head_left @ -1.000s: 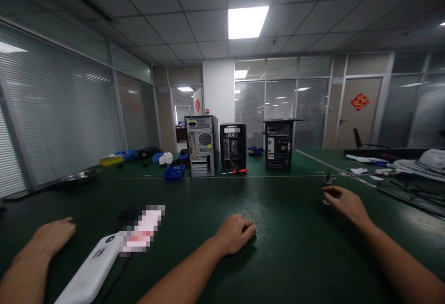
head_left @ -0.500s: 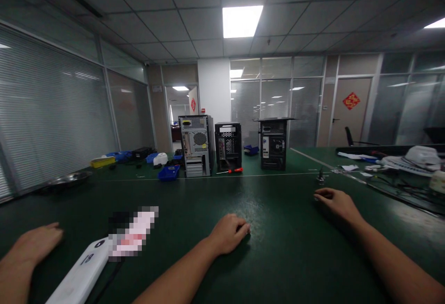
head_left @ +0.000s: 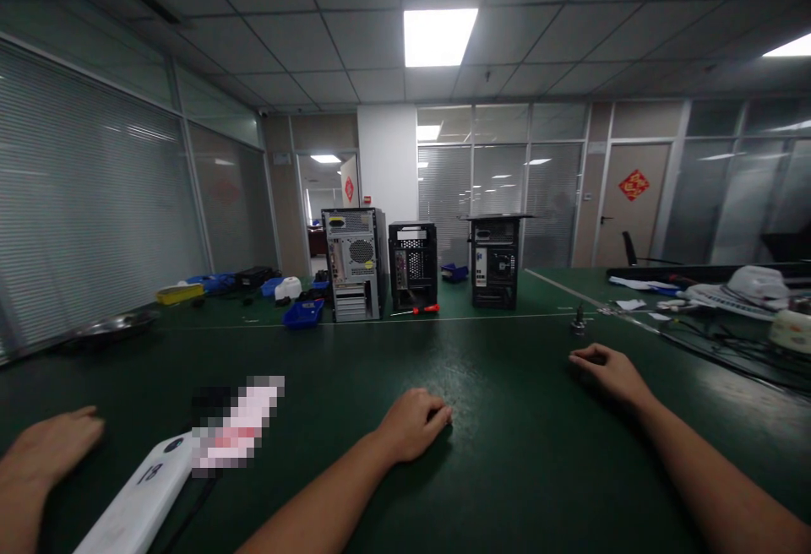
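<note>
My left hand [head_left: 413,425] rests on the green tabletop [head_left: 507,444] near the middle, its fingers curled under and the thumb lying alongside. Whatever the curled fingers may hold is hidden. Further right, my right hand [head_left: 609,372] lies on the table with thumb and forefinger brought together at the tips; anything between them is too small to make out. Just beyond it stands a small dark metal piece [head_left: 578,321], apart from the fingers. Ahead of my hands, a red-handled screwdriver [head_left: 426,310] lies before the middle computer case [head_left: 413,263].
Two more computer cases [head_left: 355,263] [head_left: 495,263] stand beside it. Another person's hand [head_left: 56,446] is at left, near a white bar marked 18 [head_left: 139,486]. Blue trays [head_left: 302,314] and a metal bowl [head_left: 117,326] sit farther left; cables [head_left: 715,343] and a white cap [head_left: 757,285] lie right.
The whole view has shifted slightly, so things appear a little further left. My hands keep nearly the same poses and places on the table.
</note>
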